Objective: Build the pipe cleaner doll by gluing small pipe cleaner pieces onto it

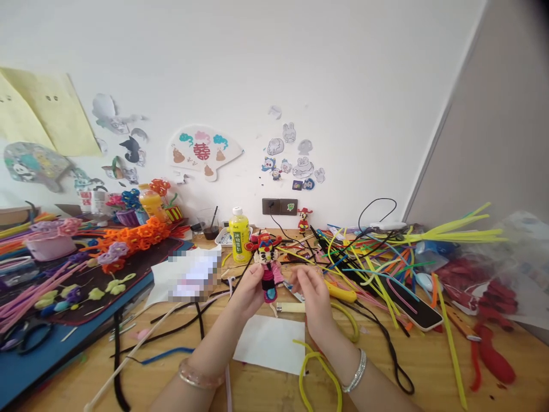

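My left hand (pixel 249 290) is closed around the side of a small fuzzy-stem doll (pixel 269 274), holding it upright above the table. The doll has a red and blue headdress, a cream face with black markings, a pink and black body and a blue and pink base. Just to its right is my right hand (pixel 312 294), thumb and fingers drawn together. Whether anything small is between those fingertips is too fine to make out. Under the hands lies a white sheet of paper (pixel 274 343), with a looped yellow fuzzy stem (pixel 302 372) at its right.
Behind the doll stands a yellow drink bottle (pixel 239 237). A phone (pixel 195 277) rests on paper to the left, near orange fuzzy flowers (pixel 150 237). Coloured stems (pixel 377 274), a yellow-handled tool (pixel 341 292) and a dark phone (pixel 422 312) crowd the right. Black scissors (pixel 32 335) lie far left.
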Tool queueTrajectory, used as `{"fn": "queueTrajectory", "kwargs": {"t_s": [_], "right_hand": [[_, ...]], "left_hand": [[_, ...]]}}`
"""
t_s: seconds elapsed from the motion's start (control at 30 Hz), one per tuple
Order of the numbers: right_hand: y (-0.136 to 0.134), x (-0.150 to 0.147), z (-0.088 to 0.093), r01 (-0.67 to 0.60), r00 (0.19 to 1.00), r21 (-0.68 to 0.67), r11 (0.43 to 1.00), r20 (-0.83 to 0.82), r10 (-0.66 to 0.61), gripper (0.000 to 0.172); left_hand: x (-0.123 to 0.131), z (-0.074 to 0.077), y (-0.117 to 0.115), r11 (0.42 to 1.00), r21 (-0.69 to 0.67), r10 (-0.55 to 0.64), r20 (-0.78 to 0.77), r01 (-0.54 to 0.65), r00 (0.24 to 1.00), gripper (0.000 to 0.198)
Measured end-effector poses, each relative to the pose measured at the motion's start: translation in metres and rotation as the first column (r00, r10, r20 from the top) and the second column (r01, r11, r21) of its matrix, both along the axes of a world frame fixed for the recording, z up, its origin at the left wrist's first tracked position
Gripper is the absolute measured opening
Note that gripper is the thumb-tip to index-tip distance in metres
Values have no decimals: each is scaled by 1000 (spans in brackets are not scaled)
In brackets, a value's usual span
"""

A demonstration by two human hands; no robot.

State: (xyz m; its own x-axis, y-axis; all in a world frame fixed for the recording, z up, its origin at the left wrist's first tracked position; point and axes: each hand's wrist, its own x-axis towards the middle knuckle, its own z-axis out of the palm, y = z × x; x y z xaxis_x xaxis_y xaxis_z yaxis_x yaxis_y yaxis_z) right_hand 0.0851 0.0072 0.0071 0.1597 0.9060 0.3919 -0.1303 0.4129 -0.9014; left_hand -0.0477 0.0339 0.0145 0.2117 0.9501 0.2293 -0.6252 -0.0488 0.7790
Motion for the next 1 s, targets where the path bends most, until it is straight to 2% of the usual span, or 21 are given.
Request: {"fn": "queueTrajectory", "kwargs": {"t_s": [0.1, 0.17, 0.23, 0.3, 0.37, 0.43, 0.5, 0.63, 0.77, 0.83, 0.87, 0.93, 0.97, 1.0], "right_hand": [[10, 7, -6, 116, 964, 0, 993, 241, -112, 20], [14, 10, -11, 147, 882, 42, 988, 447, -151, 14], [14, 10, -16, 137, 726, 140, 981, 660, -196, 9], [14, 7, -19, 53, 489, 259, 964, 835, -251, 11], [14, 0, -24, -88, 267, 324, 942, 919, -291, 15], [18, -11, -29, -211, 145, 333, 919, 941, -307, 16], [25, -23, -34, -281, 95, 330, 901, 944, -316, 18], [38, -46, -40, -351, 47, 325, 878, 943, -331, 14], [31, -49, -30, -411, 54, 322, 853, 942, -330, 11], [20, -42, -22, -416, 122, 323, 850, 946, -301, 7], [14, -37, -18, -400, 184, 322, 858, 946, -269, 6], [3, -26, -13, -295, 556, 213, 932, 831, -14, 7], [-1, -20, -12, -267, 711, 133, 954, 696, 102, 5], [-4, -16, -11, -261, 827, 48, 964, 526, 197, 4]], "left_hand": [[-4, 1, 1, 1000, -1, 8, -11, -8, 1000, 37], [-8, 2, 4, 1000, -2, 17, -21, -17, 1000, 35], [-13, 2, 7, 999, 0, 38, -31, -38, 999, 33], [-19, 2, 12, 998, -1, 62, -50, -62, 997, 30], [-25, 3, 16, 996, -5, 86, -80, -87, 993, 26], [-31, 3, 21, 993, -6, 114, -114, -115, 987, 23], [-35, 2, 26, 989, -3, 147, -154, -149, 977, 23], [-41, -4, 35, 971, 12, 236, -236, -240, 943, 26], [-42, -10, 37, 953, 36, 295, -325, -299, 899, 25], [-39, -10, 35, 956, 48, 285, -373, -289, 883, 25], [-37, -10, 33, 960, 52, 273, -397, -275, 876, 25], [-32, -10, 30, 969, 53, 239, -438, -240, 867, 26], [-29, -10, 29, 974, 50, 218, -454, -220, 864, 26], [-27, -10, 28, 979, 44, 197, -466, -199, 863, 27]]}}
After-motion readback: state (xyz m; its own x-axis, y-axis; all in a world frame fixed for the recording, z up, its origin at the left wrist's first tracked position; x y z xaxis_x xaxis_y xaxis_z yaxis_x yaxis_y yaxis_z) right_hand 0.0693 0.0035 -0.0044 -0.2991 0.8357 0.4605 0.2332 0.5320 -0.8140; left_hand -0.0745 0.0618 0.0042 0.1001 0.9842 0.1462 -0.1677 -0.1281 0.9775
